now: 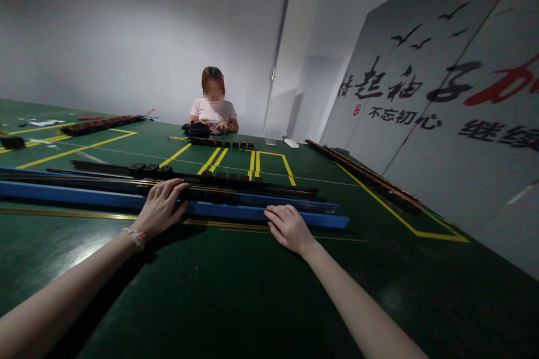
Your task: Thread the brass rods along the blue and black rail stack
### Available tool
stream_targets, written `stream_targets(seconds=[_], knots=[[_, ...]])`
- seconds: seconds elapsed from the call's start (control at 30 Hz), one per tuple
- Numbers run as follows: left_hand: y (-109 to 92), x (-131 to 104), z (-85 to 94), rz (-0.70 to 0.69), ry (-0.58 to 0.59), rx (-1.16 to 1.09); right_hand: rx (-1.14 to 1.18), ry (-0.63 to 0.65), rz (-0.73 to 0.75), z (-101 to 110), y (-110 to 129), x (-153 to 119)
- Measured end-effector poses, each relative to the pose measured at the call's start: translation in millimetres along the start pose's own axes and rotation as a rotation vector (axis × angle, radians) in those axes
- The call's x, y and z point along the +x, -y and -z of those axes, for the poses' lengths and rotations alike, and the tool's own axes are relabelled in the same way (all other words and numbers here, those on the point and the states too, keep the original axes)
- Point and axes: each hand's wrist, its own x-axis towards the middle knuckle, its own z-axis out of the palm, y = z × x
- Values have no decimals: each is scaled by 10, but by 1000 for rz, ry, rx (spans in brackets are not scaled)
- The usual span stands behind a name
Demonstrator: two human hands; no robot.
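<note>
1. A long, straight blue rail, thin gold rods alongside, lay crosswise, short of the table's right edge.
2. Left hand arched over it, right hand bent against it; I couldn't tell whether fingers gripped.

From afar I read black 起袖子 beside a cropped red character on the grey wall panel, 不忘初心 继续 beneath; the red seal is illegible.
</note>
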Motion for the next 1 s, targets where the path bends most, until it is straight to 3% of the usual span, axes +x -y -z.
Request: stream_targets(seconds=[0.13, 0.37, 0.67, 1.0], knots=[[23, -5, -16, -14, 16, -17, 28, 104, 109, -17, 133, 50], [28, -17, -24, -29, 28, -25, 110, 224, -72, -31, 126, 80], [52, -14, -36, -69, 49, -37, 144, 252, -148, -11, 155, 110], [47, -9, -21, -104, 54, -42, 121, 191, -156, -64, 143, 95]])
